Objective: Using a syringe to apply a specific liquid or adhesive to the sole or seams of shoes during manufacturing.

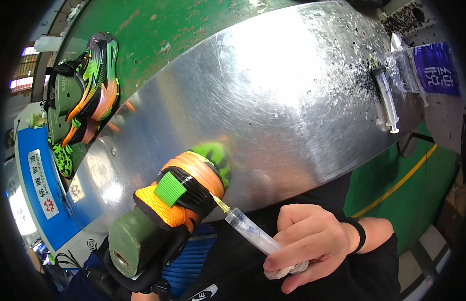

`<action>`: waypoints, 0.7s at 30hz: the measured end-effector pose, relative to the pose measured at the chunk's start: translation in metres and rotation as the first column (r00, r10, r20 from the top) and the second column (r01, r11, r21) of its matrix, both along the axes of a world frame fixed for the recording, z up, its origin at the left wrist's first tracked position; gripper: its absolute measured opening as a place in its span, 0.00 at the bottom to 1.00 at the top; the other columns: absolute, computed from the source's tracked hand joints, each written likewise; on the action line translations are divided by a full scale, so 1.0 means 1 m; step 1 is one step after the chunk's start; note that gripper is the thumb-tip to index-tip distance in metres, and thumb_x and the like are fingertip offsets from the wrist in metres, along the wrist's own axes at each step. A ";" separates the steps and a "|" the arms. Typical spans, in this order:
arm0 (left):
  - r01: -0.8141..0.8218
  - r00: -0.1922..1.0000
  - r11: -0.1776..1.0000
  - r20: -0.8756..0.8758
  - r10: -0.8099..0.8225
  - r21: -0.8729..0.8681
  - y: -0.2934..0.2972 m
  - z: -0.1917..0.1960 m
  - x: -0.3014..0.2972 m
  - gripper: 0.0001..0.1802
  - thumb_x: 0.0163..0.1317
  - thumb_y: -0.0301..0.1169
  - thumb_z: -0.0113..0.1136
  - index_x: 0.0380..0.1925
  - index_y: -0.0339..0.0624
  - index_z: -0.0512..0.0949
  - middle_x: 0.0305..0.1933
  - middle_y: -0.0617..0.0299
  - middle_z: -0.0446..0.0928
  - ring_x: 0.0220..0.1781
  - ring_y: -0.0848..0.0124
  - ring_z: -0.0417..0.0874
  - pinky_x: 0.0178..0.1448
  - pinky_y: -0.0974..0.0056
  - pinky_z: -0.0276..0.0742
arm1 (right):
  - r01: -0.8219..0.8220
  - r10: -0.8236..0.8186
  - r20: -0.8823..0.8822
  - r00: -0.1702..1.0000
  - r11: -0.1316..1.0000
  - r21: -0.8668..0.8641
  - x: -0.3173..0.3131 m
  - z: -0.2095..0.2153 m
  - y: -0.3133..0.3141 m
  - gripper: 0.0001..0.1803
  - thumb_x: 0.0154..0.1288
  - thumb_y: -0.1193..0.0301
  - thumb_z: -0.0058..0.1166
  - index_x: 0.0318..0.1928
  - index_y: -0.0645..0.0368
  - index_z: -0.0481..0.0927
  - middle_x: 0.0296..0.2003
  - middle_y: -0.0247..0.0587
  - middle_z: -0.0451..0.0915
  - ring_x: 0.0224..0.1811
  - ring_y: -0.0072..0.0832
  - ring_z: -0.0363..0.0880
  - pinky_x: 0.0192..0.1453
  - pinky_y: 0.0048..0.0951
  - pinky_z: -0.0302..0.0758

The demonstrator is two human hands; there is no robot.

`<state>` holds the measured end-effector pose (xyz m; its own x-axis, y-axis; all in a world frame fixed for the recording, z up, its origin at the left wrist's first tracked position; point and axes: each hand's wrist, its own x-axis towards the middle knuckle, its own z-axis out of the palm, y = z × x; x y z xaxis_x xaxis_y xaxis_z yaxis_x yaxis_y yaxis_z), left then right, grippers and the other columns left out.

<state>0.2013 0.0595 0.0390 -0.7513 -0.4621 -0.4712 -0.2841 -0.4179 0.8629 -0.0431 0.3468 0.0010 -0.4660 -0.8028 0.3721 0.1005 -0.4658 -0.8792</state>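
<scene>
A sneaker (192, 173) in black, orange and green lies toe-away over the table's near edge. Inside it sits a dark green shoe last (126, 241), whose round metal-lined hole faces me. My right hand (313, 236) is closed around a clear syringe (253, 232) and a crumpled white wad (285, 271). The syringe's yellow needle (222, 204) points up and left, its tip at the shoe's black side panel. Of my left arm only a patch of skin shows at the bottom edge below the shoe. My left hand's fingers are hidden.
The shiny metal table (273, 125) curves across the middle. More sneakers (90, 90) with green lasts stand at the left. At the right lie another syringe (386, 100), black specks and a purple-and-clear tissue pack (436, 69). A blue panel (35, 150) is at far left.
</scene>
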 end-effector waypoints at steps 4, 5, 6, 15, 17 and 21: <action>-0.049 0.998 0.999 0.042 0.048 0.023 0.005 -0.002 0.015 0.34 0.51 0.35 0.67 0.57 0.37 0.65 0.57 0.52 0.68 0.59 0.60 0.70 0.61 0.61 0.70 | 0.014 -0.014 -0.017 1.000 1.000 0.000 0.002 0.000 -0.002 0.20 0.52 0.60 0.68 0.40 0.60 0.83 0.30 0.31 0.83 0.20 0.22 0.68 0.26 0.23 0.59; -0.060 0.997 0.998 0.053 0.058 0.029 0.006 -0.002 0.018 0.34 0.52 0.35 0.67 0.57 0.37 0.65 0.58 0.52 0.68 0.59 0.60 0.70 0.61 0.61 0.70 | 0.017 -0.017 -0.016 1.000 1.000 0.000 0.005 -0.001 -0.001 0.20 0.52 0.60 0.68 0.40 0.60 0.83 0.30 0.31 0.83 0.20 0.22 0.68 0.26 0.23 0.59; -0.072 0.995 0.997 0.064 0.070 0.033 0.007 -0.002 0.019 0.33 0.52 0.35 0.67 0.57 0.36 0.65 0.58 0.52 0.68 0.59 0.60 0.70 0.61 0.61 0.70 | 0.024 -0.024 -0.017 1.000 1.000 -0.004 0.008 -0.003 0.002 0.19 0.52 0.61 0.68 0.41 0.60 0.83 0.30 0.31 0.83 0.20 0.21 0.68 0.26 0.23 0.59; -0.184 0.973 0.979 0.159 0.169 0.083 0.015 -0.005 0.032 0.31 0.55 0.35 0.64 0.57 0.36 0.66 0.58 0.51 0.69 0.59 0.60 0.72 0.61 0.61 0.70 | 0.031 -0.027 -0.084 0.996 0.999 0.044 0.011 0.002 0.004 0.17 0.52 0.64 0.67 0.41 0.58 0.81 0.27 0.29 0.79 0.20 0.24 0.66 0.26 0.24 0.61; -0.204 0.967 0.974 0.177 0.185 0.100 0.014 -0.007 0.030 0.31 0.56 0.35 0.64 0.57 0.35 0.66 0.58 0.50 0.69 0.59 0.60 0.72 0.61 0.61 0.70 | 0.041 -0.036 -0.087 0.996 0.997 0.064 0.009 0.004 0.003 0.16 0.52 0.66 0.65 0.41 0.58 0.79 0.24 0.28 0.76 0.20 0.27 0.65 0.27 0.26 0.62; -0.286 0.946 0.952 0.189 0.262 0.111 0.014 -0.005 0.041 0.30 0.57 0.35 0.63 0.57 0.35 0.66 0.58 0.50 0.69 0.59 0.59 0.72 0.62 0.61 0.70 | 0.058 -0.045 -0.185 0.982 0.996 0.062 0.008 0.009 -0.005 0.17 0.51 0.66 0.66 0.40 0.58 0.80 0.24 0.30 0.76 0.20 0.27 0.66 0.26 0.26 0.62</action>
